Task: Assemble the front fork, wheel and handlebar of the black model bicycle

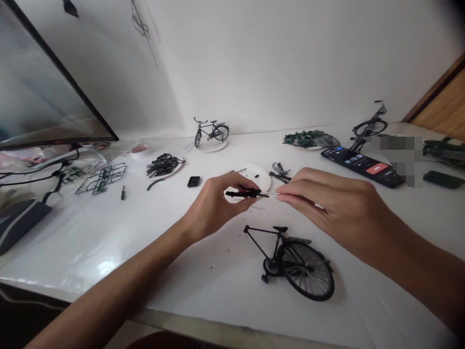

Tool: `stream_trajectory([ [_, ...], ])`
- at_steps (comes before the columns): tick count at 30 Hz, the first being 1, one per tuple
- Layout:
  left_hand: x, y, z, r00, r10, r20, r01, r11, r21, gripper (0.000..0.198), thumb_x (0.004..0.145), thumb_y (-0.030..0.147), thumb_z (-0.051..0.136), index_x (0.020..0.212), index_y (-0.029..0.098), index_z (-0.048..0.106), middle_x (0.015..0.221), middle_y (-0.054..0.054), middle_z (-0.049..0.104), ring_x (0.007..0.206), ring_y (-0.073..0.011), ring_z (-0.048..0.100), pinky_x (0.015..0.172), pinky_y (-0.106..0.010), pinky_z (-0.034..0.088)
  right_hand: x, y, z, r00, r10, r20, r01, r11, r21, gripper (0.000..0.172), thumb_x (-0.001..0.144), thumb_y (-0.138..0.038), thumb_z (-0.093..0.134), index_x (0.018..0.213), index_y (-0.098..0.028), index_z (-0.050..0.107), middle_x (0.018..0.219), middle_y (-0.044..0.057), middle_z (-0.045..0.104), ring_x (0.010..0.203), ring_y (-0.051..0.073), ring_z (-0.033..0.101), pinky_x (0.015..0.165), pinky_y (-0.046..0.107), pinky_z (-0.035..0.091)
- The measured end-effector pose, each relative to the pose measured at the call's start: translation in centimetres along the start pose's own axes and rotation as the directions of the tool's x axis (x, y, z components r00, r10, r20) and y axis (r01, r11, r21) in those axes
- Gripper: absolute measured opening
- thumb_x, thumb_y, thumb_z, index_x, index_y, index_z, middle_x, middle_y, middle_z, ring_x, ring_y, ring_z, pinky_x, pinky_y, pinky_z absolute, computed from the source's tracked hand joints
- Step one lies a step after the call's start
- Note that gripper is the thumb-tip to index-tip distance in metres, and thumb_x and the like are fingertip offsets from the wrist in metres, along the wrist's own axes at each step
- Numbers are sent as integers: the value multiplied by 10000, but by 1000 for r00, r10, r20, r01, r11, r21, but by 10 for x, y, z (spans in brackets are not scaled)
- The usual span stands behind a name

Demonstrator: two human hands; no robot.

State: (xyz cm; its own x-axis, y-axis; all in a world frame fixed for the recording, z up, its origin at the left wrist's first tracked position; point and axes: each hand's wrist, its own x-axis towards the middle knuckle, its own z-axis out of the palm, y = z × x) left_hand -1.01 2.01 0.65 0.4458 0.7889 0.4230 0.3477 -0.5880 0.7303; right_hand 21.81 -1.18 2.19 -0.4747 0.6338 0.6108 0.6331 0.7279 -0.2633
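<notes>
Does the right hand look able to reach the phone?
Probably yes: the right hand is near the phone, nothing in between, though its fingers pinch a thin metal rod.

A small black model-bicycle part [241,194] lies level, its right end touching a thin metal pin [272,194].

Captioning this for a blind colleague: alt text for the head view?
Two bare hands work above a white desk: the left hand pinches a small black model-bicycle part while the right hand holds a thin metal rod against it. A partly built black model bicycle lies below them, and a complete one stands on a plate behind.
</notes>
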Motion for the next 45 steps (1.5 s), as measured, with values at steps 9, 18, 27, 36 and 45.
stream_trajectory([
  [9, 0, 6, 1, 998, 48, 49, -54, 991, 124, 148, 870, 180, 675, 1014, 192, 706, 1003, -19, 727, 928, -157, 670, 843, -285, 538, 0, -7, 4, 979, 58, 196, -29, 989, -144, 213, 993, -233, 446, 934, -201, 648, 815, 42, 602, 640, 158, 567, 627, 312, 415],
  [18, -2, -1, 3, 985, 161, 55, -169, 961, 217, 161, 892, 188, 653, 1049, 173, 689, 1004, -51, 727, 889, -162, 683, 787, -281, 554, -3, -4, 12, 977, 168, 129, -170, 985, 2, 213, 958, -304, 527, 859, -246, 706, 678, 7, 655, 562, 160, 575, 525, 288, 396],
  [27, -2, -3, -1, 973, 212, 91, -230, 914, 335, 173, 913, 193, 627, 1079, 165, 666, 1026, -70, 712, 951, -188, 679, 808, -297, 557, -5, -3, 18, 931, 283, 231, -282, 959, -38, 191, 973, -317, 495, 1055, -216, 634, 674, 3, 645, 541, 158, 576, 510, 278, 380],
  [36, -3, -6, -7, 854, 476, 209, -516, 729, 450, 206, 940, 79, 517, 1125, 125, 596, 1038, -70, 684, 964, -153, 638, 1148, -488, 403, -2, -14, 25, 825, 496, 269, -558, 644, 523, 283, 1009, -411, 400, 923, -192, 557, 506, -93, 303, 392, 94, 299, 366, 226, 265],
  [45, -2, -7, -1, 852, 523, 20, -466, 740, 485, 187, 888, 74, 615, 1074, 100, 620, 975, -50, 675, 958, -129, 642, 1142, -419, 448, -6, -21, 23, 923, 366, 118, -379, 916, 127, 130, 987, -317, 478, 1043, -236, 564, 697, -26, 630, 560, 123, 551, 529, 252, 387],
])
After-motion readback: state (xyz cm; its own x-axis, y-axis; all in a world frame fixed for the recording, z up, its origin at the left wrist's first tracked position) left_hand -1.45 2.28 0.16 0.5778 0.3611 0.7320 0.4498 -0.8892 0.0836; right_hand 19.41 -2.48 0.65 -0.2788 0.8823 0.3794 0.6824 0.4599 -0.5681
